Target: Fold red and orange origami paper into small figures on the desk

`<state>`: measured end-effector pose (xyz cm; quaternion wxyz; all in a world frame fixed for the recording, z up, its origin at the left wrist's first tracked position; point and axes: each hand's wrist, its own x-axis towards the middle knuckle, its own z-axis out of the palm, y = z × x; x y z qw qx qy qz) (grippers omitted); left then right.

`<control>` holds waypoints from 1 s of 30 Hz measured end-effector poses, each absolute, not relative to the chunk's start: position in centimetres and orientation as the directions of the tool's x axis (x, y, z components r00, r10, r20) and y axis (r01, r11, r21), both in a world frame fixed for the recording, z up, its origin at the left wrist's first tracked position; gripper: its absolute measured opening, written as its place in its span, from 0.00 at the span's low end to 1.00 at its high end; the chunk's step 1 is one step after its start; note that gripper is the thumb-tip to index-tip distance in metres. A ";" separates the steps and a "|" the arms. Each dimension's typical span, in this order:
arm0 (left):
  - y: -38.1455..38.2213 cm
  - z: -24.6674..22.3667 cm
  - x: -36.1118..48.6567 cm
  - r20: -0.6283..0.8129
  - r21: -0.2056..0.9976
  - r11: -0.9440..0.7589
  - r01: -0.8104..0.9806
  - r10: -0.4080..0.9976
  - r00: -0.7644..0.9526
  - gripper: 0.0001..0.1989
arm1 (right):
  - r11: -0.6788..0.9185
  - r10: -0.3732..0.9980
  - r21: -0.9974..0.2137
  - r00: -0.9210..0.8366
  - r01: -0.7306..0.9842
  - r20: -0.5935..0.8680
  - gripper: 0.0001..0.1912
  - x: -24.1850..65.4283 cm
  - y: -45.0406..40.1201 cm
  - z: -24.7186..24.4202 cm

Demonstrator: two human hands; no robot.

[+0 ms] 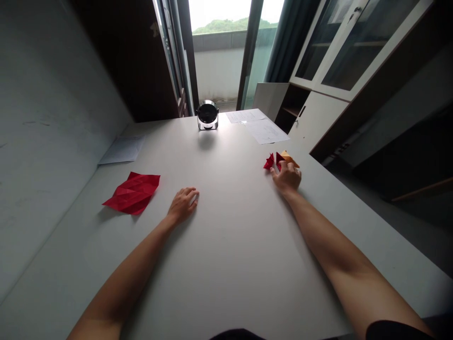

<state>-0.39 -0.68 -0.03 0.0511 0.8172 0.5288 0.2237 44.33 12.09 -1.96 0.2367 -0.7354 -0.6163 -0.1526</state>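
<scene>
On the white table (226, 226), my left hand (183, 204) rests palm down, its fingers loosely bent, the thumb a little apart and nothing in it. Further left lies a creased sheet of red paper (134, 192), not touched by that hand. Over at the right, my right hand (288, 177) has its thumb and fingers around a dark red origami piece (279, 158), partly covered by the fingers. A smaller bright red origami piece (269, 161) sits just left of the fingertips. Behind the fingers shows an orange-yellow folded paper (290, 159), partly hidden by the hand.
A round black device on a silver stand (207, 114) is at the table's far edge. Printed sheets (265, 131) lie at the back right, pale papers (122, 149) at the back left. A wall (53, 118) borders the left side; a cabinet (318, 113) stands beyond the right.
</scene>
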 end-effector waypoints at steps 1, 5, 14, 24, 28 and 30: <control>-0.7 0.0 -0.5 0.310 0.317 -0.435 0.843 0.888 0.341 0.15 | -0.092 0.834 -0.134 0.149 0.987 0.530 0.21 44.1 12.2 -1.8; -0.8 -0.1 -0.6 0.309 0.320 -0.425 0.847 0.892 0.331 0.15 | 0.021 0.847 -0.013 -0.011 1.000 0.532 0.17 42.9 13.0 -1.3; -0.6 0.1 -0.7 0.307 0.389 -0.411 0.825 0.902 0.304 0.14 | 0.094 0.927 0.001 -0.088 0.996 0.365 0.12 40.9 13.8 -0.6; 0.0 0.0 1.3 0.127 0.940 -0.159 0.302 0.984 0.121 0.16 | 0.779 0.626 -0.411 -0.545 0.474 0.557 0.10 28.6 4.7 1.2; 1.0 0.9 1.6 0.118 0.991 -0.128 0.048 0.978 0.173 0.20 | 0.836 0.529 -0.461 -0.661 0.298 0.533 0.10 24.2 2.9 0.9; 1.2 1.3 1.5 0.108 0.992 -0.119 0.042 0.974 0.198 0.20 | 0.830 0.527 -0.485 -0.673 0.276 0.518 0.11 23.2 2.9 0.6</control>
